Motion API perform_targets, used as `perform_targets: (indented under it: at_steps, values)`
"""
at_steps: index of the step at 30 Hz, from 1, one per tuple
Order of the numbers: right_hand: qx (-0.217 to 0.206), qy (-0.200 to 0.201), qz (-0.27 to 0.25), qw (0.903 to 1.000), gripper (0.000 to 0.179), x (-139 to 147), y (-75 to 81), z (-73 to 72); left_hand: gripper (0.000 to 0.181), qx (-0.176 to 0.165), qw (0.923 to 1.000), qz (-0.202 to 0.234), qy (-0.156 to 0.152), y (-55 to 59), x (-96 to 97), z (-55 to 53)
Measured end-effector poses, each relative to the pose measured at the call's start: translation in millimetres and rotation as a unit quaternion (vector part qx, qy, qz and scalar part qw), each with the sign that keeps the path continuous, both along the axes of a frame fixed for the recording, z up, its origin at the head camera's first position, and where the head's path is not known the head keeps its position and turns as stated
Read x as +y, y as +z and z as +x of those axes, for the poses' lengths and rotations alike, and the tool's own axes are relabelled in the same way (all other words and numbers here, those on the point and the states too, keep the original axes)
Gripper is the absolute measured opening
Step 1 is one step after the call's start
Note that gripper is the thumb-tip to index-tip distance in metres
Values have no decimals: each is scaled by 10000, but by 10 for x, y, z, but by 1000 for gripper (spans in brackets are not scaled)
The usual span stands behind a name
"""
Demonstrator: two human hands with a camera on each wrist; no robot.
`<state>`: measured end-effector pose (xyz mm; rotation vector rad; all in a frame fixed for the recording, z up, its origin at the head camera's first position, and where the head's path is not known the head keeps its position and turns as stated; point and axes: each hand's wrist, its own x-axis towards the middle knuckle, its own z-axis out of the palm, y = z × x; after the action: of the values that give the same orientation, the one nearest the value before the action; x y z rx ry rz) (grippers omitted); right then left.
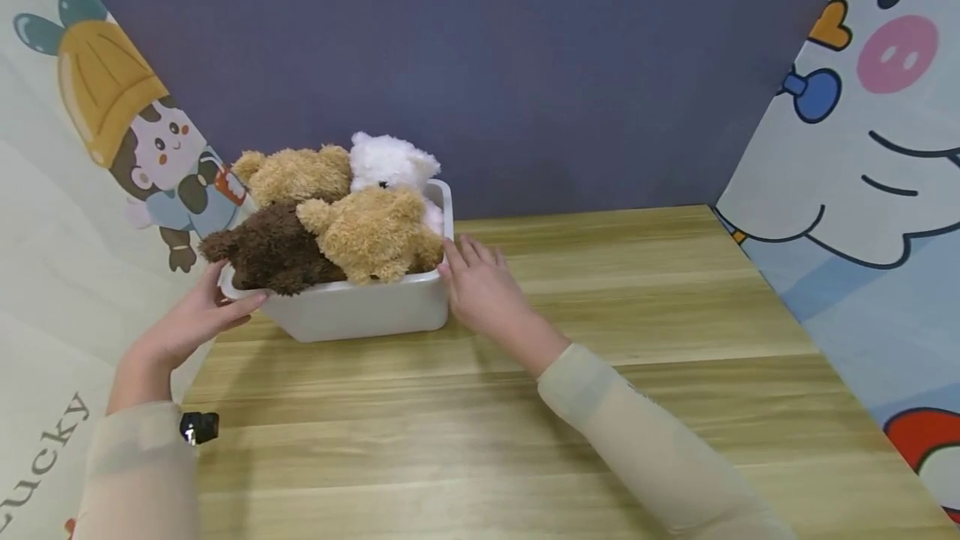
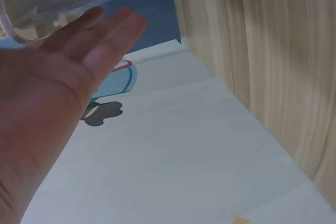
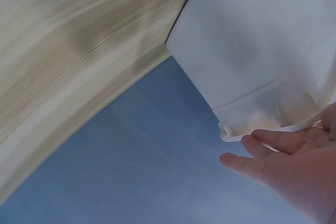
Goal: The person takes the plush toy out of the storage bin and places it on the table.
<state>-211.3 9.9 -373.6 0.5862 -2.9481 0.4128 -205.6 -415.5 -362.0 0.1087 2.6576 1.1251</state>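
Note:
A white plastic bin point(image 1: 360, 312) stands on the table against the back panel, filled with plush toys. Inside are a dark brown plush toy point(image 1: 273, 248), two tan ones, the front tan plush toy point(image 1: 375, 232) and the rear tan plush toy point(image 1: 296, 173), and a white plush toy point(image 1: 392, 163). My left hand point(image 1: 187, 323) is at the bin's left end, its thumb along the front corner; in the left wrist view its fingers extend straight beside the bin. With fingers extended, my right hand point(image 1: 483, 286) lies at the right end, fingertips right at the rim.
The wood-grain table point(image 1: 600, 307) reaches forward and right of the bin. A dark blue panel point(image 1: 525, 73) rises behind it. Printed cartoon sheets line the left wall point(image 1: 45, 190) and right wall point(image 1: 825, 182). A small black device point(image 1: 198, 427) sits at the left sleeve.

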Motion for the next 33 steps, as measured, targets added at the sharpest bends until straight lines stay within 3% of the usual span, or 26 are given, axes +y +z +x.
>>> perform_targets:
  at_steps: [3, 7, 9, 14, 17, 21, 25, 29, 33]
  values:
    - [105, 50, -3, 9999, 61, 5, -11, -3, 111, -251, 9995, 169, -107, -24, -4, -41]
    - [131, 210, 121, 9996, 61, 12, 32, -19, 110, -407, 9918, 1204, 103, -102, 21, -64]
    - [50, 273, 205, 9994, 62, 19, 83, -37, 109, -395, 9875, 1516, 201, -125, 33, -75]
    - [-298, 618, 215, 9974, 62, 91, 309, -153, 112, -258, 9836, 1762, 278, -106, 75, -84]
    - [-547, 871, -143, 9946, 69, 115, 525, -224, 112, -223, 9807, 1925, 275, -95, 101, -78]
    - [-799, 1235, -521, 9877, 85, 65, 879, -281, 111, -217, 9845, 1717, 272, -82, 113, -92]
    - [-937, 1573, -422, 9822, 91, -43, 1159, -347, 113, -278, 9914, 1250, 265, -42, 127, -127]
    - [-1123, 1891, -248, 9752, 91, -218, 1286, -403, 115, -363, 9928, 1101, 286, -20, 124, -140]
    - [-1116, 2091, -50, 9715, 94, -390, 1286, -440, 114, -343, 9912, 1239, 313, -28, 128, -152]
